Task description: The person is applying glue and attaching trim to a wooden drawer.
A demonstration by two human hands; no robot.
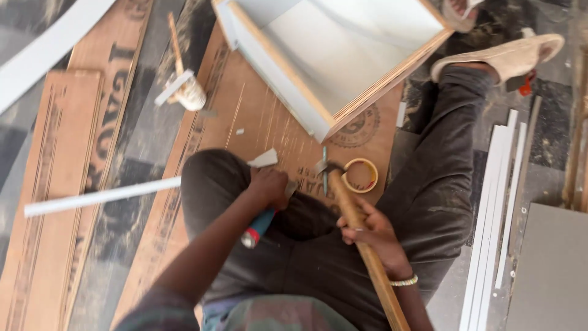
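My left hand grips a tool with a blue and red handle, its working end hidden under the fist near my left knee. A small pale scrap lies just above that hand. My right hand holds the long wooden handle of a hammer; its metal head rests on the plywood beside a roll of tape. I sit on the floor with my legs in dark trousers spread around the work.
A white-lined plywood box lies open ahead. A long white strip runs left of my knee. Plywood sheets cover the floor at left. White strips and a grey board lie at right.
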